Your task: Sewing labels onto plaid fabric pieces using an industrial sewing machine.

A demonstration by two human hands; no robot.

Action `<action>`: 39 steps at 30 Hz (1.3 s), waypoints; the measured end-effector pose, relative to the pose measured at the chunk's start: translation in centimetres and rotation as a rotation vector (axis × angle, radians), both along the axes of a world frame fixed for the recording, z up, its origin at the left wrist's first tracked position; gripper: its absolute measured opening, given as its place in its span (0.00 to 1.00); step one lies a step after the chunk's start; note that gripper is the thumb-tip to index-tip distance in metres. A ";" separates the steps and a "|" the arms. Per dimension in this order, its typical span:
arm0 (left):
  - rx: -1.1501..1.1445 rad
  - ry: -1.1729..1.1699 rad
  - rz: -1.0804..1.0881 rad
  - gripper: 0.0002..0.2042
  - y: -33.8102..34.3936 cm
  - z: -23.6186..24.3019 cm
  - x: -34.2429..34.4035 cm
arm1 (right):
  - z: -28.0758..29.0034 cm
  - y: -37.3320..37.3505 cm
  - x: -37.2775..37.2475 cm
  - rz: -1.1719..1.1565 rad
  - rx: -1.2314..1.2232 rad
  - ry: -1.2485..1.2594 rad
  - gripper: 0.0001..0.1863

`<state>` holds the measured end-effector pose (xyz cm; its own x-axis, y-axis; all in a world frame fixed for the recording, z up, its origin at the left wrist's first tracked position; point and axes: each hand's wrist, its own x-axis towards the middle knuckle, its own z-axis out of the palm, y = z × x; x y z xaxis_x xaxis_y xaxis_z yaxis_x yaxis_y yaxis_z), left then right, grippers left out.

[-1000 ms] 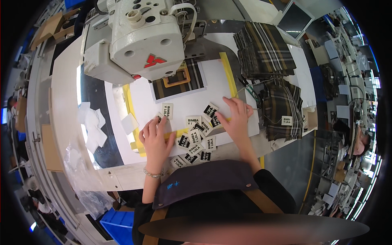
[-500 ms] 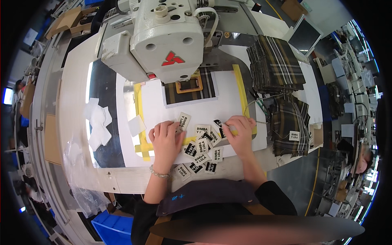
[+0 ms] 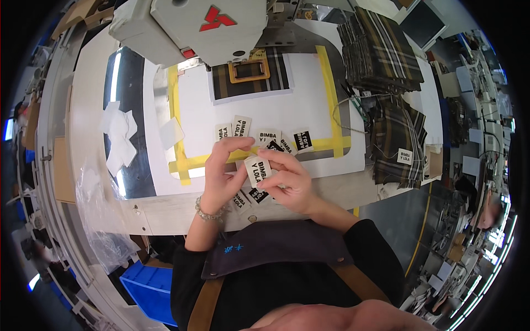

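Both hands meet over a pile of square white and black printed labels (image 3: pixel 301 140) at the table's near edge. My right hand (image 3: pixel 292 187) grips a white label (image 3: pixel 255 171) between curled fingers and thumb. My left hand (image 3: pixel 221 171) is at that label's left edge, thumb against it and index finger arched above. A bead bracelet is on my left wrist. Behind the pile lies a white board (image 3: pixel 193 125) edged with yellow tape. Beyond, under the white machine head (image 3: pixel 187 33), an orange frame (image 3: pixel 264 75) rests on striped fabric (image 3: pixel 279 79).
Stacks of striped fabric pieces (image 3: pixel 378 55) stand at the right beside dark-handled snips and cord. White paper pieces (image 3: pixel 118 138) and crumpled clear plastic (image 3: pixel 102 215) lie left. A blue crate (image 3: pixel 146 289) is below left. Co-workers appear at both blurred edges.
My hands were apart over the pile; they have moved inward and together, and a white label is now held up between them. The view has shifted, cropping the machine head's top.
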<state>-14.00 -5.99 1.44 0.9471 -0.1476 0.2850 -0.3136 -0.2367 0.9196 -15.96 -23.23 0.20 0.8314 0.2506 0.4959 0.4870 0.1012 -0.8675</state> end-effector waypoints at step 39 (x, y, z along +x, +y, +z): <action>0.084 0.061 -0.127 0.10 4.1 1.9 4.5 | 5.2 0.3 6.9 0.178 -0.239 0.360 0.04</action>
<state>-9.50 -1.89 3.33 0.9342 -0.2886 0.2095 -0.2907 -0.2758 0.9162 -9.06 -22.90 5.42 0.8737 0.4771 0.0947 0.1441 -0.0678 -0.9872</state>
